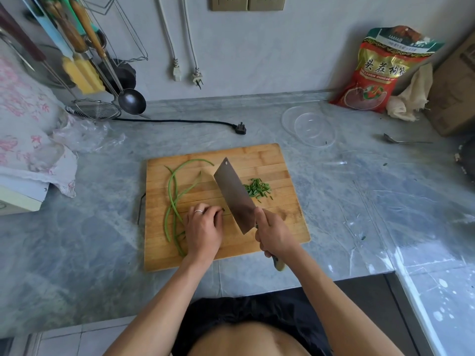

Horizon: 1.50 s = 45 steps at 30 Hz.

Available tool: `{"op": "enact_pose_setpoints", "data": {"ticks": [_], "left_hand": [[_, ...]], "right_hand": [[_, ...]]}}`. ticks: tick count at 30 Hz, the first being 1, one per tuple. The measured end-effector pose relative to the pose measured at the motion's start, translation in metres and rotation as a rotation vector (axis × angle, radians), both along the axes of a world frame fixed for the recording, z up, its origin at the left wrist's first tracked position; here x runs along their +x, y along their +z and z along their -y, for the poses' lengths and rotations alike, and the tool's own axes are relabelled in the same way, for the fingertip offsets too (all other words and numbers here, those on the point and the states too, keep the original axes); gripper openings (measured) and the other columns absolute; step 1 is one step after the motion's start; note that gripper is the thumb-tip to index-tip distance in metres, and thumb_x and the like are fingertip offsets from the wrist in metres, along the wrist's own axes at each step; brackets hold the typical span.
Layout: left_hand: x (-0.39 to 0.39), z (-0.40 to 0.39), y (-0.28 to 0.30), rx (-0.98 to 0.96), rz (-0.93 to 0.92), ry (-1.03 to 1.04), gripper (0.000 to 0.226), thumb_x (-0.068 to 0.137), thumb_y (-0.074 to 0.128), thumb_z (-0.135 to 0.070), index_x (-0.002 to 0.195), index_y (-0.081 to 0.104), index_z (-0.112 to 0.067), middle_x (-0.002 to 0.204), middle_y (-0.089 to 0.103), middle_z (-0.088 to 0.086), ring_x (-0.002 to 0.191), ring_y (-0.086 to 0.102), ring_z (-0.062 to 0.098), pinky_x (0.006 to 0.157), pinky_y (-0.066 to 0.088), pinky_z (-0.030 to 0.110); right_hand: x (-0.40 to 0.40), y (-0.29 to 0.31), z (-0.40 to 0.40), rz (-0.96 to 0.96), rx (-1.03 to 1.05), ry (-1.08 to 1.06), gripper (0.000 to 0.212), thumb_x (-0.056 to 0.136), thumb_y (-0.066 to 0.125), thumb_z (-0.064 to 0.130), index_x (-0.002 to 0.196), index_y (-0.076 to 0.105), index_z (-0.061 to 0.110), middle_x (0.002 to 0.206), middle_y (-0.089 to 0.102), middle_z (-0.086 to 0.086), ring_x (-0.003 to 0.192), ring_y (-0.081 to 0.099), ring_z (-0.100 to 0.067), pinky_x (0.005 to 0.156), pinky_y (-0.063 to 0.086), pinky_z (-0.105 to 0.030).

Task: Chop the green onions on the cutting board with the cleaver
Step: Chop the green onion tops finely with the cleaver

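- Head view: chopping partway through, judging by the small pile of cut pieces (257, 189) lying on the cutting board (259, 154) just right of the blade.
- Still waiting uncut: several long green onions (172, 199) curving down the left side of the board, their near ends running under the left hand.
- Gripping the cleaver (234, 196) by its handle with the right hand (276, 233), fingers wrapped tight, blade angled across the middle of the board.
- Pressing down on the onion stalks with the left hand (204, 227), fingers curled over them right beside the blade.
- Sitting on the desk (359, 201) well behind the board: a clear bowl (309, 128), seemingly holding nothing but a speck of green.
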<state>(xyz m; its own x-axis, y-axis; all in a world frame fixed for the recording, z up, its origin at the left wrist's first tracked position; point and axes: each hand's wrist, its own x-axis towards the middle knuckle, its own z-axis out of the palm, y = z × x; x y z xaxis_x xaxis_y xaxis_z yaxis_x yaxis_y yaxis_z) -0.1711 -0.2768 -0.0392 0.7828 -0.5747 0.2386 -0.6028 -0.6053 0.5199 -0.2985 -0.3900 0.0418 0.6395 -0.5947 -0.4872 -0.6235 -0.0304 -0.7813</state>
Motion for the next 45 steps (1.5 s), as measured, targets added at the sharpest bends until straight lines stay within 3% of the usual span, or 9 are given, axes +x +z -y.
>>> {"op": "enact_pose_setpoints", "data": {"ticks": [6, 12, 21, 27, 33, 38, 45], "left_hand": [[0.000, 0.001, 0.000, 0.007, -0.015, 0.002, 0.008, 0.084, 0.073, -0.010, 0.090, 0.075, -0.015, 0.088, 0.065, 0.002, 0.083, 0.056, 0.027, 0.075, 0.043, 0.040], [-0.001, 0.004, 0.000, -0.015, -0.002, -0.004, 0.006, 0.085, 0.072, -0.009, 0.090, 0.074, -0.012, 0.087, 0.065, 0.005, 0.082, 0.055, 0.029, 0.074, 0.045, 0.041], [-0.001, 0.005, -0.002, -0.022, -0.013, -0.014, 0.007, 0.085, 0.072, -0.010, 0.089, 0.076, -0.014, 0.086, 0.065, 0.003, 0.082, 0.056, 0.027, 0.075, 0.046, 0.041], [-0.001, 0.008, -0.003, -0.011, -0.013, -0.027, 0.008, 0.086, 0.070, -0.010, 0.091, 0.074, -0.013, 0.087, 0.064, 0.003, 0.083, 0.055, 0.029, 0.074, 0.048, 0.047], [-0.006, 0.008, -0.004, -0.027, -0.023, -0.024, 0.007, 0.086, 0.071, -0.010, 0.089, 0.075, -0.015, 0.086, 0.063, 0.002, 0.082, 0.055, 0.028, 0.074, 0.048, 0.047], [-0.005, 0.009, 0.000, -0.018, -0.026, -0.027, 0.007, 0.085, 0.072, -0.009, 0.087, 0.074, -0.015, 0.085, 0.064, 0.001, 0.081, 0.056, 0.028, 0.073, 0.048, 0.046], [-0.002, 0.007, -0.002, -0.029, 0.008, -0.036, 0.007, 0.084, 0.073, -0.008, 0.090, 0.075, -0.012, 0.085, 0.063, 0.002, 0.079, 0.055, 0.028, 0.069, 0.048, 0.044]], "right_hand": [[-0.005, 0.005, 0.015, 0.014, -0.013, -0.086, 0.046, 0.103, 0.027, 0.044, 0.092, 0.052, 0.007, 0.064, 0.050, -0.008, 0.041, 0.045, -0.013, 0.039, 0.039, -0.027], [-0.015, 0.008, -0.002, 0.021, 0.009, 0.011, 0.044, 0.103, 0.027, 0.045, 0.080, 0.046, 0.012, 0.063, 0.049, -0.008, 0.040, 0.042, -0.012, 0.039, 0.039, -0.026], [-0.027, 0.005, 0.024, 0.041, -0.016, -0.117, 0.041, 0.103, 0.026, 0.046, 0.085, 0.051, 0.019, 0.064, 0.051, -0.007, 0.043, 0.046, -0.014, 0.041, 0.041, -0.028], [-0.036, -0.004, 0.003, 0.038, 0.056, 0.003, 0.041, 0.102, 0.028, 0.048, 0.080, 0.047, 0.020, 0.063, 0.047, -0.004, 0.041, 0.041, -0.012, 0.041, 0.037, -0.026], [-0.028, -0.007, 0.031, 0.018, -0.067, -0.020, 0.039, 0.103, 0.026, 0.044, 0.085, 0.052, 0.022, 0.059, 0.053, -0.005, 0.041, 0.047, -0.015, 0.039, 0.039, -0.026], [0.000, -0.001, 0.059, 0.031, -0.046, -0.032, 0.047, 0.101, 0.027, 0.046, 0.090, 0.053, 0.009, 0.062, 0.046, -0.004, 0.043, 0.042, -0.016, 0.040, 0.037, -0.025], [-0.010, -0.002, 0.027, 0.092, 0.036, 0.001, 0.045, 0.103, 0.029, 0.044, 0.089, 0.054, 0.009, 0.059, 0.048, -0.005, 0.040, 0.044, -0.014, 0.039, 0.038, -0.026]]}}
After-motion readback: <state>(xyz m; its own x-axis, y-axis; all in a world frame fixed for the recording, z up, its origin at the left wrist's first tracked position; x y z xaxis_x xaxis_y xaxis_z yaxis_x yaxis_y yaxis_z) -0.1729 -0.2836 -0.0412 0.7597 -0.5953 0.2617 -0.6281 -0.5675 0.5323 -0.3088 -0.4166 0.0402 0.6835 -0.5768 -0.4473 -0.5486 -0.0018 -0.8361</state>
